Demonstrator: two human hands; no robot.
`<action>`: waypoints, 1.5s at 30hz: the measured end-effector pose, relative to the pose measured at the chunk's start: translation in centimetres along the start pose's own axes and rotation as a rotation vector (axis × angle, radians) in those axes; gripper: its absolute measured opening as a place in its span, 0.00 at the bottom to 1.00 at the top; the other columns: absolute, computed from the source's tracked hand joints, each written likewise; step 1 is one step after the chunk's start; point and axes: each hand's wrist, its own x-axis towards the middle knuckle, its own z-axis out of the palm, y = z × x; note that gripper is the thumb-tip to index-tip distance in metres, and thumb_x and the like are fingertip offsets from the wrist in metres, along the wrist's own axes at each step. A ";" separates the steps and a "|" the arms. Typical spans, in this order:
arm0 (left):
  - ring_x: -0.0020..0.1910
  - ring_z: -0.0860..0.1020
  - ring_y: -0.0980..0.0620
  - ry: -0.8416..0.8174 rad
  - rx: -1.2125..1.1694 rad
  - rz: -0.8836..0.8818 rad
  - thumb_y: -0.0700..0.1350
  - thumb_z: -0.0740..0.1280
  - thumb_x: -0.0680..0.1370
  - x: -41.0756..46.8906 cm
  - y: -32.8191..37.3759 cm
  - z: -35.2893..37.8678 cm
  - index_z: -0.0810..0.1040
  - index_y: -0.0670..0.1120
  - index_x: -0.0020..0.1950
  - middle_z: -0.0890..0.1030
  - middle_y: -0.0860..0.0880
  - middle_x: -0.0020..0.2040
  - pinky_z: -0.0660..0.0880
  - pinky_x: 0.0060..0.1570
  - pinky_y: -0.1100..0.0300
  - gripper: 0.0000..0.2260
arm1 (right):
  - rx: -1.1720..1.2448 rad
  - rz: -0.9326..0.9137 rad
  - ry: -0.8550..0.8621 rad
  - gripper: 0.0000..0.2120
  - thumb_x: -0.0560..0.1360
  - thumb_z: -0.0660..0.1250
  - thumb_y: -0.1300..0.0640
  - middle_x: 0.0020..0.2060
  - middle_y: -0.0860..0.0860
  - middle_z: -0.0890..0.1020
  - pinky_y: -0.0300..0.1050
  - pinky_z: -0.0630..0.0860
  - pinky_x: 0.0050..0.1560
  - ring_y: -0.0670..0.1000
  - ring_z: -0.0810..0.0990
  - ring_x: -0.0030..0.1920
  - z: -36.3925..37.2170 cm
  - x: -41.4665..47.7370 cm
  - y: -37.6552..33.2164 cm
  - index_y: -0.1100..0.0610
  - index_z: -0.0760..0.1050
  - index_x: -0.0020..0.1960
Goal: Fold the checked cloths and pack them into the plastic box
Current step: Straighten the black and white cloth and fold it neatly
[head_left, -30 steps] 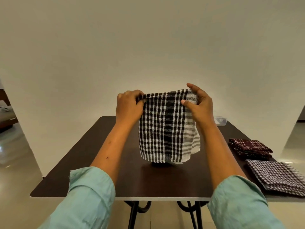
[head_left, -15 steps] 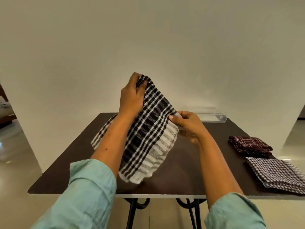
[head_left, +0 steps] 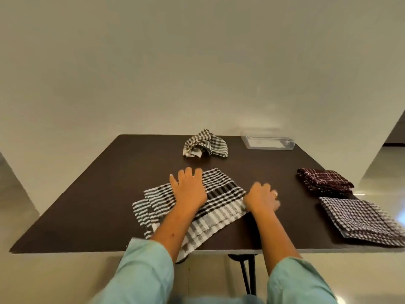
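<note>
A black-and-white checked cloth lies folded on the dark table, one corner hanging over the near edge. My left hand presses flat on it with straight fingers. My right hand rests at the cloth's right edge; it is blurred, fingers loosely bent. A crumpled grey checked cloth sits further back. The clear plastic box stands at the far right corner.
A folded maroon checked cloth and a folded fine-checked cloth lie at the table's right side. A pale wall rises right behind the table. Black table legs show under the near edge.
The black-and-white cloth has come down from the air onto the table. Both hands lowered with it, and the left now presses it flat. The view tilted down, revealing the crumpled cloth.
</note>
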 end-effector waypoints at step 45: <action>0.74 0.59 0.54 -0.030 -0.187 0.061 0.54 0.57 0.81 -3.0 -13.1 2.9 0.69 0.61 0.70 0.67 0.58 0.73 0.51 0.73 0.44 0.17 | -0.022 -0.767 -0.099 0.10 0.74 0.56 0.61 0.46 0.48 0.74 0.47 0.71 0.41 0.54 0.75 0.44 7.7 -4.6 -10.4 0.46 0.70 0.45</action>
